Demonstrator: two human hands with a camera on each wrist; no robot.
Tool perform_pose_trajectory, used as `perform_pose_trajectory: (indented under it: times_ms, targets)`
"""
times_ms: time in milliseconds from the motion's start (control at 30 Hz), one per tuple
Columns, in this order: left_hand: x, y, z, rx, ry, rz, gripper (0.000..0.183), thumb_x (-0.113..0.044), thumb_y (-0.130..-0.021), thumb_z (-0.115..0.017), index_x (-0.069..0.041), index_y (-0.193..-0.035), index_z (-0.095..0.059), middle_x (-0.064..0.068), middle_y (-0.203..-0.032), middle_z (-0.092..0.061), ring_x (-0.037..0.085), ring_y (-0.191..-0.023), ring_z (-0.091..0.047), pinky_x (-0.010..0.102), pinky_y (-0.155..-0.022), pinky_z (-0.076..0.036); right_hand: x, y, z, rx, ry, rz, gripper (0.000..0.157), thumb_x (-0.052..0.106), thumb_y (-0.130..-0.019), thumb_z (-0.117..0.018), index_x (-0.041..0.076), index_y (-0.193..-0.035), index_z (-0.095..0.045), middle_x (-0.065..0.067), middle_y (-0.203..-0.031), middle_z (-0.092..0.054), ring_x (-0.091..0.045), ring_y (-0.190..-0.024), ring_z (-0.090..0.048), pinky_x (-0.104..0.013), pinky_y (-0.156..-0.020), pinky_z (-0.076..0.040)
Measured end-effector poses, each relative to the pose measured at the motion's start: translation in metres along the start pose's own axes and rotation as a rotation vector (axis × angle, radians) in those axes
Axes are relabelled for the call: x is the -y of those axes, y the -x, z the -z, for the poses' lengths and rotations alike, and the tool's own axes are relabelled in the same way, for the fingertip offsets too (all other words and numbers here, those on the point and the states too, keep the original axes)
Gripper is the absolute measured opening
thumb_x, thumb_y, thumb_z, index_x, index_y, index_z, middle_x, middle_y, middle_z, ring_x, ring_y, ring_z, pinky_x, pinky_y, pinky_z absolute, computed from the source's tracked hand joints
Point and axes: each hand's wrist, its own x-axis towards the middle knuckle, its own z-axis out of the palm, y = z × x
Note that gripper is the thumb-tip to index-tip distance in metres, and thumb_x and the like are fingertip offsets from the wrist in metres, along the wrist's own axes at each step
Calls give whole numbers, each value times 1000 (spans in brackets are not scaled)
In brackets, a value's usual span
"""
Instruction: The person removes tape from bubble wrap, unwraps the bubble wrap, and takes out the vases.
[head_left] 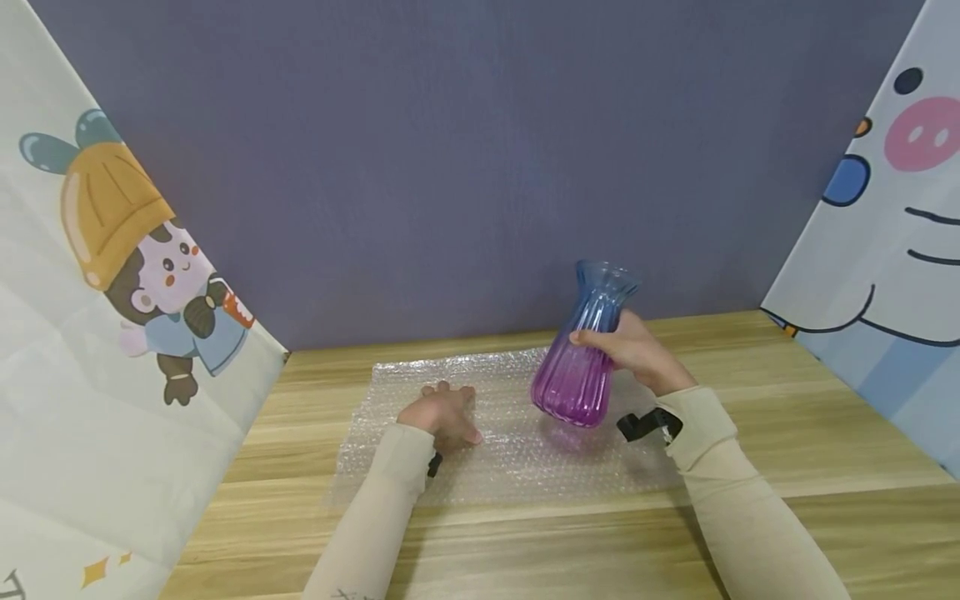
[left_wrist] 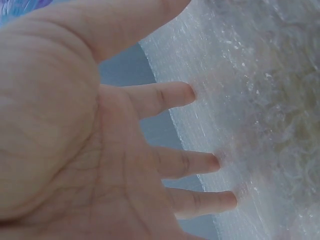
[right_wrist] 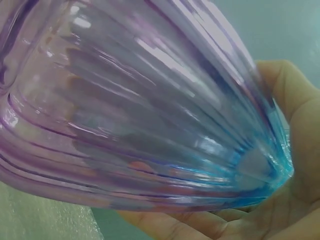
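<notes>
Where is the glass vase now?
In the head view, the vase is right of centre, gripped by the right hand, tilted over the bubble wrap.

a wooden tabletop (head_left: 825, 433) stands before a purple-grey wall (head_left: 465, 167), flanked by cartoon-printed cloths left (head_left: 112, 333) and right (head_left: 892, 233).

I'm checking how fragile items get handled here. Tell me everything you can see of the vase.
The vase is ribbed, see-through glass, blue at the flared mouth fading to purple at the round belly. It looks empty and unbroken. It tilts slightly above the bubble wrap; whether its base touches is unclear. The right hand grips its narrow neck.
</notes>
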Motion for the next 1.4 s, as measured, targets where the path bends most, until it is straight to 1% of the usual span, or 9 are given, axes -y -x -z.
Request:
perform_pose_trajectory:
  times_ms: [200,400,667,933,1100,1200,1300,1400]
  targets:
    - [5,6,-3,-1,-16,-12,94,-42,-81,-84,-21,-159,-37,29,-166,-21,56,-151,-18,84,-104,-32,1,9,-4,-10,-20,14,79,26,-91,-74,-9,-146,-29,-27,-126,-59,-20,-89,-72,-39,-82,-64]
    - [9,10,-5,-1,-43,-9,95,-46,-80,-85,-23,-160,-37,28,-167,-21,55,-151,-19,84,-102,-35,-1,17,-6,-39,-25,27,77,24,-91,-74,-9,-145,-30,-26,-124,-59,-19,-89,-72,-39,-82,-64]
    - [11,10,-3,-6,-46,-23,95,-46,-79,-86,-22,-158,-39,29,-165,-24,57,-149,-23,84,-100,-37,0,18,-3,-56,-13,32,81,25,-91,-74,-7,-149,-27,-30,-129,-56,-20,-92,-71,-40,-84,-64]
    - [14,11,-3,-2,-33,-25,95,-46,-78,-86,-22,-158,-39,29,-165,-23,57,-150,-21,85,-100,-35,4,22,-1,-73,-9,12,85,26,-92,-75,-5,-152,-24,-30,-137,-52,-21,-99,-69,-40,-89,-62]
    - [13,11,-3,-2,-35,-27,96,-46,-78,-86,-22,-158,-40,29,-165,-24,57,-150,-22,85,-100,-36,5,23,2,-92,2,8,85,27,-92,-75,-5,-152,-24,-30,-136,-52,-19,-96,-69,-39,-87,-63]
    - [13,11,-2,-5,-41,-28,96,-46,-78,-86,-21,-158,-40,30,-164,-24,58,-149,-22,85,-100,-37,5,23,4,-101,7,11,83,29,-92,-74,-5,-151,-26,-28,-134,-54,-16,-93,-70,-36,-85,-63]
    - [12,12,-2,-3,-42,-18,95,-45,-79,-86,-22,-158,-39,29,-165,-23,57,-150,-21,84,-101,-36,6,23,6,-98,-2,19,83,30,-92,-75,-5,-151,-27,-27,-133,-54,-15,-93,-70,-34,-85,-63]
    - [9,11,-2,6,-36,-27,95,-45,-79,-86,-22,-158,-39,29,-166,-22,56,-151,-20,83,-103,-35,4,24,10,-107,-1,24,84,30,-93,-75,-5,-152,-26,-26,-135,-53,-14,-95,-69,-32,-85,-63]
